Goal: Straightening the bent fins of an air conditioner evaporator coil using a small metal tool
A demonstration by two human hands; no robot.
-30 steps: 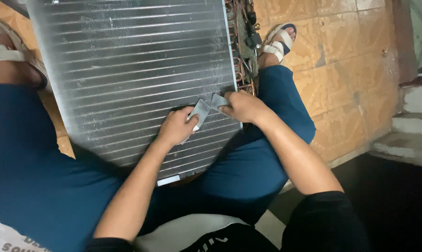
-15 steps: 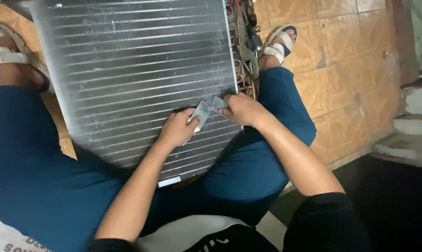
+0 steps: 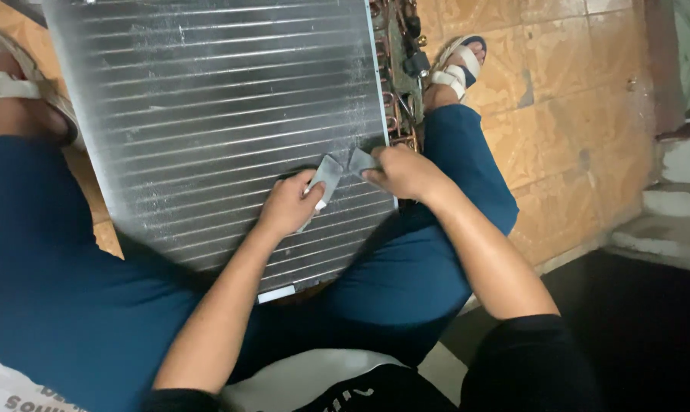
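Both hands pinch a small grey pad point(image 3: 337, 174): left hand point(image 3: 288, 204) & right hand point(image 3: 401, 172) each closed on one end, pressed on the big finned metal panel point(image 3: 208, 114) lying between the legs. Thin fins could bend or cut skin w/ too hard a push.

I see a finned coil panel point(image 3: 215, 114) lying flat between my knees, with a bundle of tubes and wires point(image 3: 400, 69) along its right edge. My left hand point(image 3: 288, 206) and right hand point(image 3: 402, 172) rest side by side on its near right corner, sharing a small folded pad point(image 3: 337, 172) between them. A sandalled foot point(image 3: 455, 67) sits on the tiled floor point(image 3: 574, 114) right of the tubes, and steps point(image 3: 677, 198) rise at the far right
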